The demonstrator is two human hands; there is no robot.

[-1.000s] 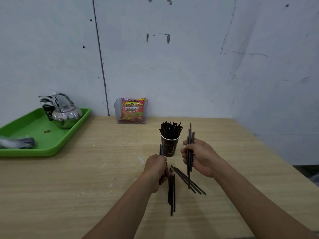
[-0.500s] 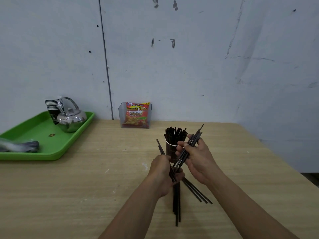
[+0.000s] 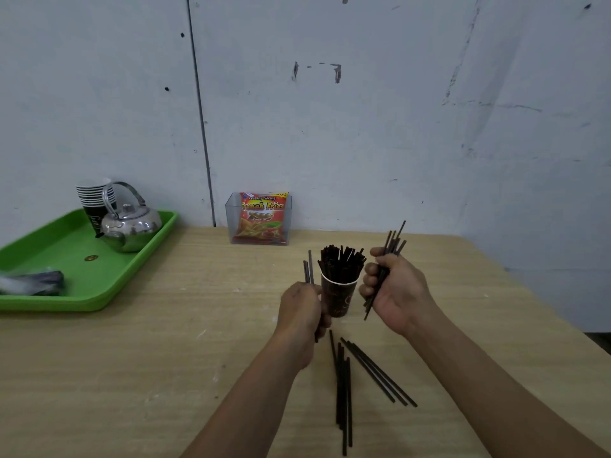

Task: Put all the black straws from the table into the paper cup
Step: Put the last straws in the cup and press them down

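Paper cup (image 3: 339,297) in the far half of the counter (image 3: 132,375), bristling with black straws (image 3: 342,262) — and the hands have just swung apart from their crossed huddle to flank it, left hand (image 3: 302,312) gripping a pair (image 3: 310,266), right hand (image 3: 396,292) clutching a tilted bundle (image 3: 392,244). Neither lot is in yet, and loose straws (image 3: 342,391) lie toward the near edge — plenty left.

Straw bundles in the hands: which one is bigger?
The bundle in the right hand, a thick fan right of the paper cup; the left hand grips only two or three straws.
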